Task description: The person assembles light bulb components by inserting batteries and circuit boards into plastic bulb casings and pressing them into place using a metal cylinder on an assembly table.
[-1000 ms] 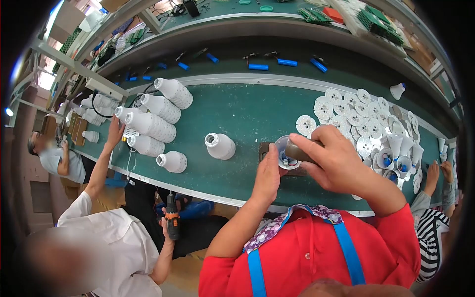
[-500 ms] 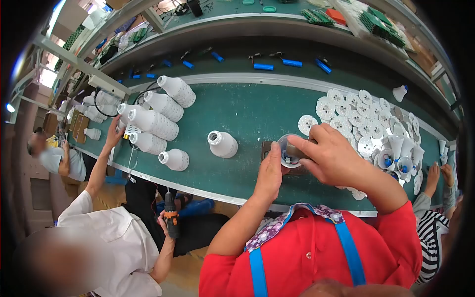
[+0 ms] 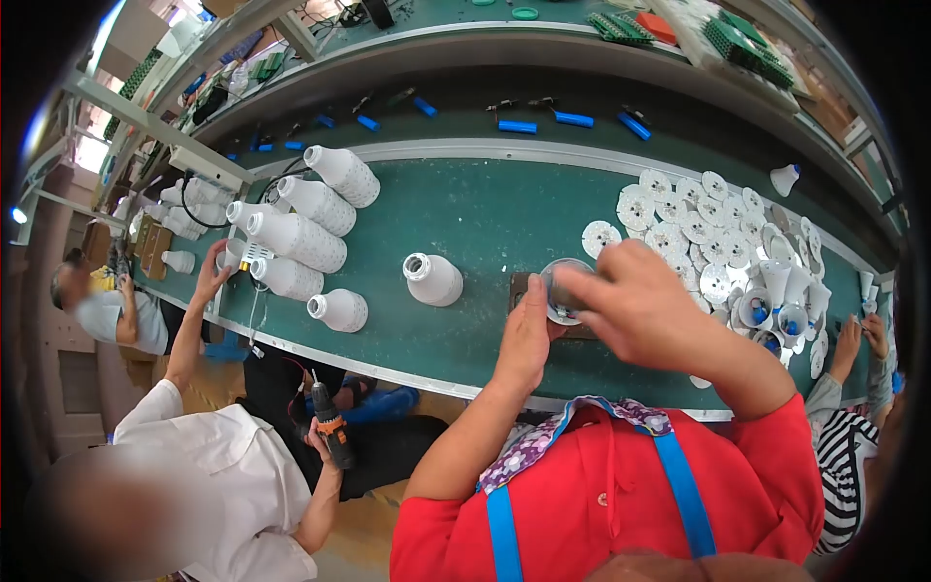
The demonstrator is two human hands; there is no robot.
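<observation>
Nearest, red sleeves; both wrists bare. Left hand (image 3: 525,338) upright, fingers together, pressed along the near side of a white cup (image 3: 561,316). Right hand (image 3: 640,303) curled over the cup's mouth, motion-blurred; cannot tell what it pinches. Cup's inside and lower end mostly hidden by hands. Mouth faces up toward the camera; long axis roughly upright, foreshortened. Cup stands over a brown block (image 3: 520,289), largely covered, on the green, speckled bench (image 3: 514,218). Farther: white discs (image 3: 664,238) heaped right, white bottle-shaped housings (image 3: 315,206) left, blue cylinders (image 3: 574,120) along a dim recess beneath a shelf.
</observation>
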